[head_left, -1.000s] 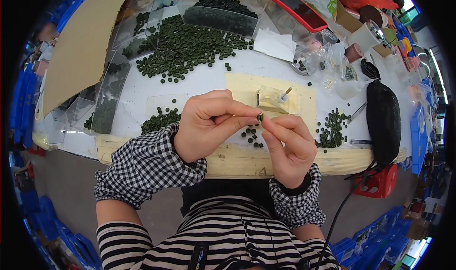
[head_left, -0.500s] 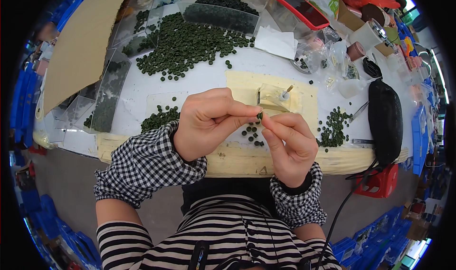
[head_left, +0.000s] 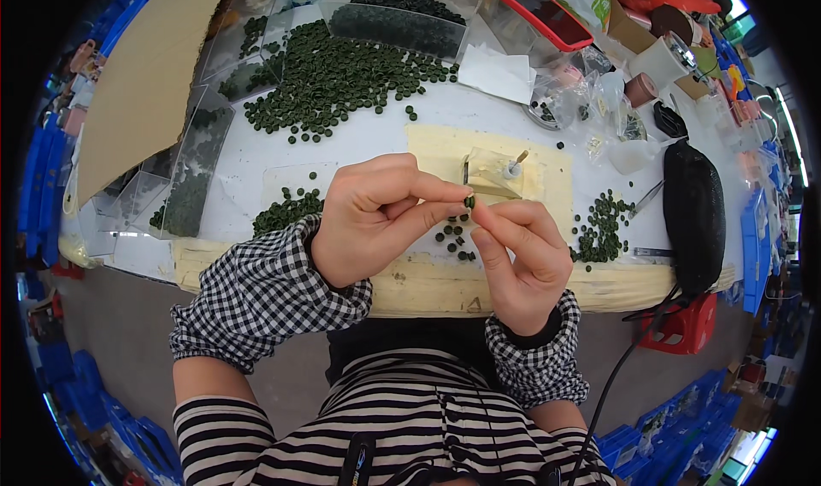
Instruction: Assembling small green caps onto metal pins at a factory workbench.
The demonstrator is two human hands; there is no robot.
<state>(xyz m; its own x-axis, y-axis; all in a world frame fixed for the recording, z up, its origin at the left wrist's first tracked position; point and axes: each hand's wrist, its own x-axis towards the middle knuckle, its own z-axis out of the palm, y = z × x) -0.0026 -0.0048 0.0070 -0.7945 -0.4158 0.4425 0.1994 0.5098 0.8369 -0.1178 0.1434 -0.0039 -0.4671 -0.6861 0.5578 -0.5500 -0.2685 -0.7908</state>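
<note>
white worktable (head_left: 256, 157) fills most of the view, edged with yellowish tape along the near side, blue crates stacked on the floor all round it. biggest thing up on it is a brown cardboard sheet (head_left: 141, 75) far off to the left of the pinch, leaning over the edge. beyond the pinch and a bit left there's a big spread of dark green discs (head_left: 342, 75), with clear plastic trays (head_left: 192, 161) of more discs out to the left. a black pouch (head_left: 694, 212) lies well off to the right. right behind the pinch sits a pale yellow mat (head_left: 530, 157) carrying a small block jig (head_left: 492, 171) with a pin sticking out of it.

smaller heaps: one pile of discs (head_left: 286, 212) just left of the left hand (head_left: 372, 216), another pile (head_left: 603, 229) to the right of the right hand (head_left: 522, 259), and a few loose ones right under the pinch.

both hands are raised over the table's near edge, fingertips meeting. thumb and forefinger of each are closed down together on one tiny green disc (head_left: 469, 201), held on edge between them. nothing sits between the hands and the jig.
</note>
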